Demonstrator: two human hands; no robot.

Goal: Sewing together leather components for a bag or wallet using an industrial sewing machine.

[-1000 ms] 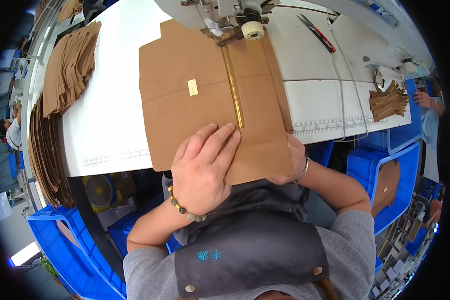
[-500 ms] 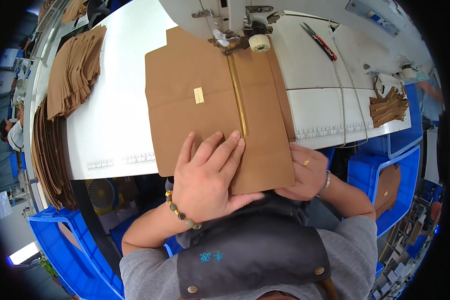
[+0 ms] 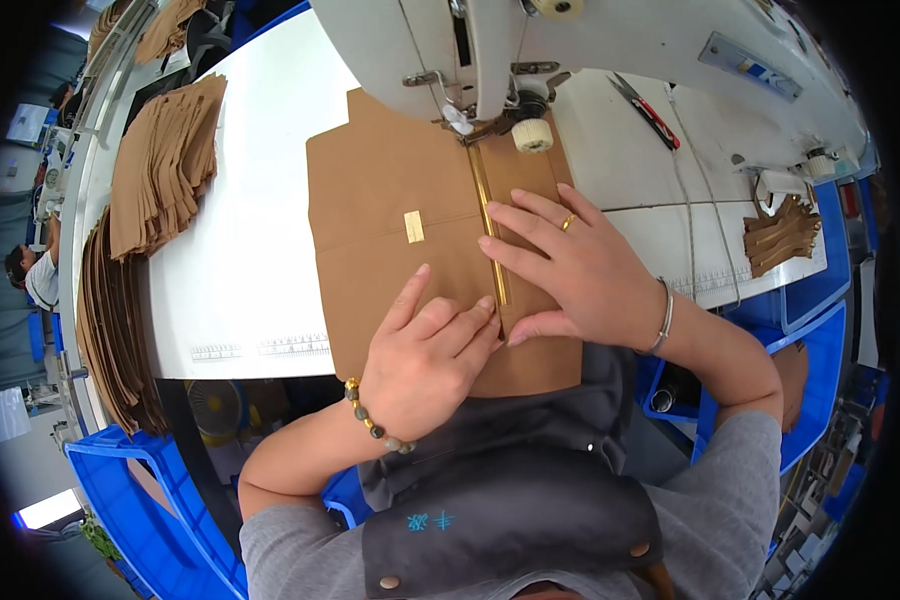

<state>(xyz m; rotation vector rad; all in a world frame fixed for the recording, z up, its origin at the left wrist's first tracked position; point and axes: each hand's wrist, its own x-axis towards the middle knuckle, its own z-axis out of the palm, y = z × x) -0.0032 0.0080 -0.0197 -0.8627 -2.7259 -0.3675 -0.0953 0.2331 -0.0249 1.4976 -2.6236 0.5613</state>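
A brown panel (image 3: 365, 290) with a long gold zipper (image 3: 485, 185) and a small pale gold label (image 3: 414, 226) lies under the head of a white sewing machine (image 3: 600, 30), the zipper's upper end at the presser foot. My left hand (image 3: 425, 355) pinches the panel by the zipper's lower end, one finger stretched out leftward of the others. My right hand (image 3: 580, 275), with a ring, rests spread over the zipper and the panel's right part, its thumb low beside my left fingers.
Brown cut-piece stacks (image 3: 160, 160) line the white table's (image 3: 240, 300) left side. Scissors (image 3: 645, 110), cords and brown zipper pieces (image 3: 778, 235) lie rightward. Blue bins (image 3: 120, 500) flank me, beside and below the table. A co-worker (image 3: 35, 270) is at far left.
My right hand has moved from under the panel's lower right edge up onto its top. My left fingers have curled near the zipper's end. The view has shifted, so the table appears lower.
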